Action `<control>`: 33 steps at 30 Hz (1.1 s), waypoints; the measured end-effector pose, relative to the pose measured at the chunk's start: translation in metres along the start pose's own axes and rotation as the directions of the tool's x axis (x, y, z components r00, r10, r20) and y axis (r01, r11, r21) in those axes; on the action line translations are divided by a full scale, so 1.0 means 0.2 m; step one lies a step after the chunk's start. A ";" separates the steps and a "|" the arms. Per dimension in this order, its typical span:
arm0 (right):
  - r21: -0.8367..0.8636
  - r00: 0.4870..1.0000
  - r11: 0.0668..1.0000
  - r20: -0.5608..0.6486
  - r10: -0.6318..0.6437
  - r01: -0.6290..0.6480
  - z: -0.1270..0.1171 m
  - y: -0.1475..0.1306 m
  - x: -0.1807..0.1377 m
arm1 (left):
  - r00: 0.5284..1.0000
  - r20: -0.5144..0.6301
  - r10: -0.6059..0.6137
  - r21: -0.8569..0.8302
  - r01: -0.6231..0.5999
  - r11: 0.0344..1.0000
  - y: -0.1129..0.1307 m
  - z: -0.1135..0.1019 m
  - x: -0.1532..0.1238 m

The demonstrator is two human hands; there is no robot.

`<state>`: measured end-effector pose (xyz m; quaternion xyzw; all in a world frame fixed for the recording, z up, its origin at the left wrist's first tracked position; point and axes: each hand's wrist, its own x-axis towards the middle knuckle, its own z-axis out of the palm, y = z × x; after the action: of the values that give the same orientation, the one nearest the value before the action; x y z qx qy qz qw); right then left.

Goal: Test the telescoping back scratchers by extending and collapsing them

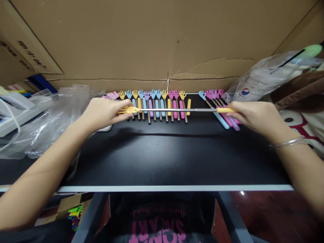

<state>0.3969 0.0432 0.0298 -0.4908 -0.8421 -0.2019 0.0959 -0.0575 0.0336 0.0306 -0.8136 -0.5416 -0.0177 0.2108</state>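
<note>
A yellow back scratcher (172, 110) with a long, drawn-out metal rod stretches level between my hands above the black table. My left hand (106, 113) pinches its yellow claw end. Around the yellow handle at the other end, my right hand (249, 116) is closed. Behind it lies a row of back scratchers (154, 104) in yellow, blue, purple and pink, with handles and rods side by side. To the right, near my right hand, is a smaller bunch of back scratchers (220, 111), pink, purple and blue, with handles pointing toward me.
Clear plastic bags (55, 118) cover the table's left side. At the right stand a bag of white cups (260, 81) and a cloth item with a cartoon face (296, 125). A cardboard wall (162, 40) closes off the back. The table's pale front edge (174, 188) runs across.
</note>
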 end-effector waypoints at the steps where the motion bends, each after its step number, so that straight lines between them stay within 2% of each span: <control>1: -0.026 1.000 1.000 -0.028 0.013 -0.014 0.00 0.01 -0.01 | 1.000 -0.002 -0.011 0.020 0.011 1.000 -0.01 0.00 0.00; 3: -0.074 0.998 0.997 -0.050 0.034 -0.038 -0.01 0.04 -0.02 | 0.999 -0.008 -0.031 0.050 0.032 0.998 -0.03 -0.02 -0.01; 6: -0.096 0.998 0.993 -0.022 0.066 -0.068 -0.03 0.06 -0.03 | 0.999 0.013 -0.051 0.061 0.050 0.997 -0.04 -0.04 -0.01; 11: 0.005 0.996 0.997 0.037 0.076 -0.076 -0.03 0.11 -0.01 | 0.992 0.073 -0.105 0.026 0.103 0.994 -0.07 -0.06 -0.01; 16: 0.098 0.992 0.989 0.072 0.100 -0.107 0.00 0.21 -0.02 | 0.982 0.158 -0.104 0.023 0.101 0.995 -0.09 -0.11 -0.02; 19: 0.114 0.988 0.984 0.078 0.130 -0.139 0.02 0.28 -0.02 | 0.980 0.167 -0.110 0.029 0.107 0.994 -0.11 -0.13 -0.03; 22: 0.076 0.963 0.967 0.140 0.230 -0.242 0.02 0.35 -0.04 | 0.979 0.163 -0.124 0.032 0.120 0.992 -0.16 -0.13 -0.05; 26: 0.090 0.909 0.928 0.258 0.328 -0.361 0.02 0.45 -0.06 | 0.953 0.257 -0.163 -0.048 0.181 0.982 -0.27 -0.11 -0.06; 29: 0.157 0.903 0.914 0.286 0.321 -0.374 0.03 0.50 -0.09 | 0.936 0.320 -0.147 -0.145 0.202 0.969 -0.30 -0.10 -0.06; 33: 0.228 0.910 0.908 0.310 0.275 -0.352 0.04 0.51 -0.10 | 0.948 0.291 -0.128 -0.171 0.183 0.968 -0.28 -0.10 -0.07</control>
<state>0.4959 0.0762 0.0406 -0.6252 -0.7764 0.0057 0.0796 -0.1087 0.0324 0.0643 -0.7795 -0.6239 0.0268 0.0497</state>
